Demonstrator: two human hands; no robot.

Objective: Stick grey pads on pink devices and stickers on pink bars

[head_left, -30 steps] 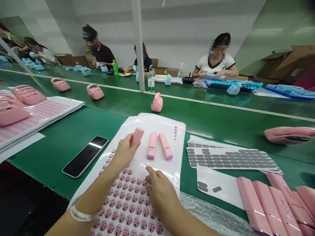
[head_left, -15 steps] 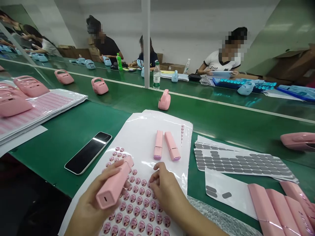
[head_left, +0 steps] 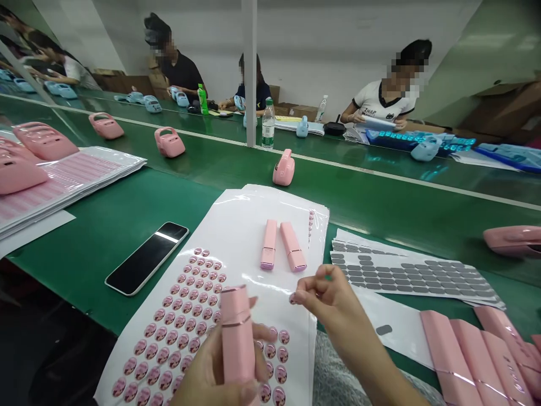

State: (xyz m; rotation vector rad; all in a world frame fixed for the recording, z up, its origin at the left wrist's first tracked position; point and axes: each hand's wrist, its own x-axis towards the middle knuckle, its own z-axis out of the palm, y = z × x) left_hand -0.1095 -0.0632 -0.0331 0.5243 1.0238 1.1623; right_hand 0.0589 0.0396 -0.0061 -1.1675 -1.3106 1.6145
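Left hand [head_left: 205, 369] wraps pink stick-shaped plastic device [head_left: 235, 335]; right hand [head_left: 333, 296] pinches small round pink printed sticker [head_left: 292, 298].
Device is near-upright over white glossy sticker sheet [head_left: 236, 225]; sticker sits right of it, not touching. Two similar pink sticks [head_left: 269, 242] lie on sheet beyond.

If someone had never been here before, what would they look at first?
Probably the pink stick in the left hand, big and near the bottom middle. Next, the right hand, pinching a tiny round sticker over the right side of the white sheet. Then maybe the black phone, lying on the green table left of the sheet.
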